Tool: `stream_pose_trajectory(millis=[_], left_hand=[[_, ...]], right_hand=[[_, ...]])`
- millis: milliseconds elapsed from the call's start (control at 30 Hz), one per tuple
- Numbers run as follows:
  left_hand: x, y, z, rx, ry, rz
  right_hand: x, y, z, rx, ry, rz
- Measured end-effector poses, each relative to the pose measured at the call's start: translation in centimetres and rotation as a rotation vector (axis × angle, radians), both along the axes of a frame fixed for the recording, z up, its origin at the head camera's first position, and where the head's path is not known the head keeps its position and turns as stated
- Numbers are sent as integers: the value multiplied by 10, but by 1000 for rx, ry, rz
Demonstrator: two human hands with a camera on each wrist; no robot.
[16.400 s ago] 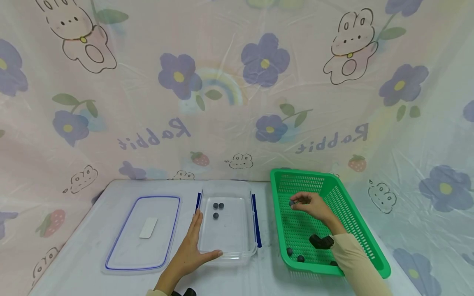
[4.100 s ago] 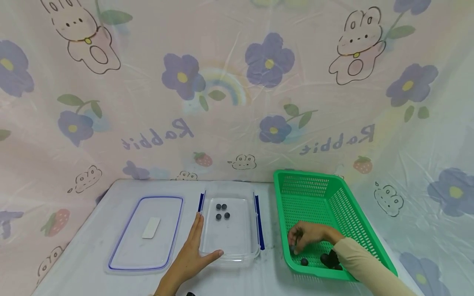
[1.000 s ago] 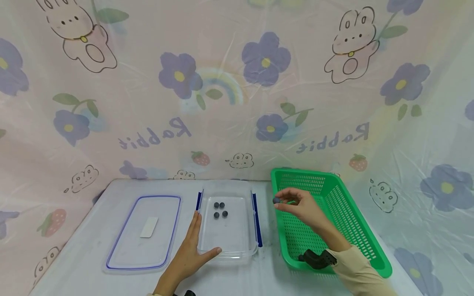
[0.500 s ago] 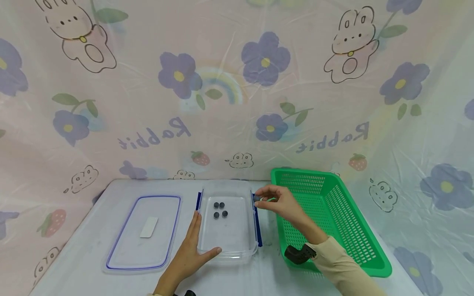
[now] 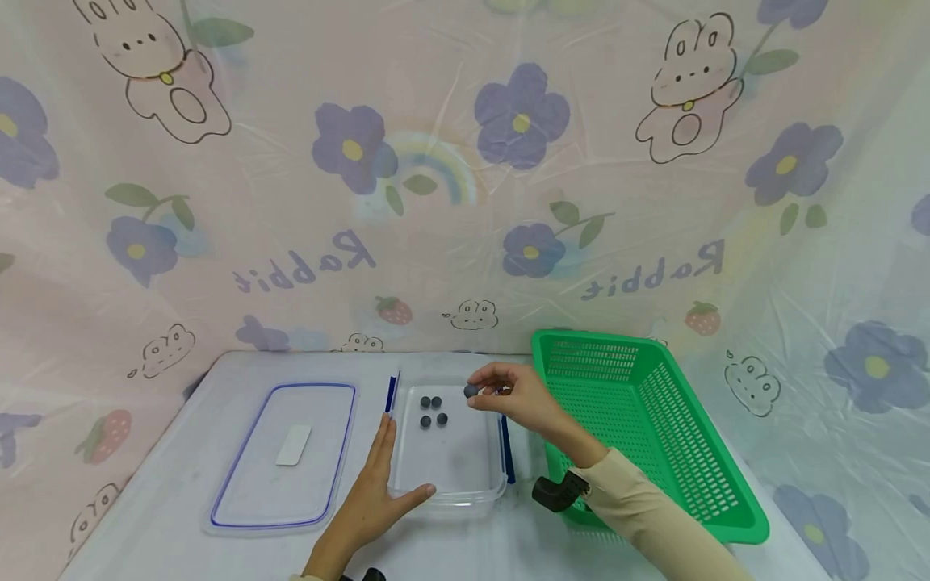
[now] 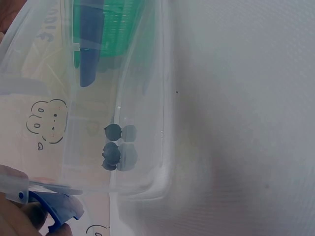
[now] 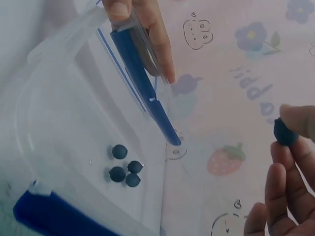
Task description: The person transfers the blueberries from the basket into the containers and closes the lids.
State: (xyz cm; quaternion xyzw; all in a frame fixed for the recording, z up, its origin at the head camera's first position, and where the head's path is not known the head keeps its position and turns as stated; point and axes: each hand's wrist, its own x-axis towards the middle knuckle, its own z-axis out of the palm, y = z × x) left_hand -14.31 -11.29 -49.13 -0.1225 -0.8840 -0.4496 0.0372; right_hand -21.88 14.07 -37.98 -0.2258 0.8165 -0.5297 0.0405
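My right hand (image 5: 519, 399) pinches a blueberry (image 5: 471, 391) between thumb and fingertips, above the far right part of a clear plastic container (image 5: 446, 499). Several dark blueberries (image 7: 118, 174) lie grouped on the container's floor, toward its far left in the head view. My left hand (image 5: 370, 492) rests at the container's near left corner, its fingers straight along the left side and the thumb over the front rim. Blue side clips (image 7: 135, 69) hang unfastened from the container. In the left wrist view, fingers (image 6: 17, 216) show beside a clip.
A green slotted basket (image 5: 697, 420) stands to the right, its near part hidden behind the right sleeve and black wrist camera (image 5: 559, 491). A clear lid (image 5: 247, 484) with a blue seal and white label lies left. A patterned curtain (image 5: 436, 274) hangs behind the table.
The right hand has carried a blueberry leftward from the basket to over the container. Since the oldest frame, another blueberry has joined the three in the container. The left hand has stayed put.
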Motion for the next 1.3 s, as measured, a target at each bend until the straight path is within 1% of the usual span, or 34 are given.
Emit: stream_pose_trajectory(millis=[167, 267, 500, 733, 900, 1067, 1300], left_hand=[[0, 0, 0, 5, 2, 0], [1, 0, -1, 12, 9, 2], [1, 1, -1, 14, 2, -2], [0, 0, 0, 10, -3, -10], [0, 0, -1, 12, -3, -11], [1, 1, 0, 14, -5, -14], [1, 0, -1, 12, 18, -21]], right_hand=[[-2, -10, -1, 4, 23, 21], [-3, -17, -1, 6, 22, 31], [-5, -28, -3, 4, -14, 27], [-14, -40, -11, -8, -36, 41], [-20, -51, -17, -12, -53, 30], [-26, -58, -30, -5, -88, 30], [-32, -68, -42, 9, -131, 42]])
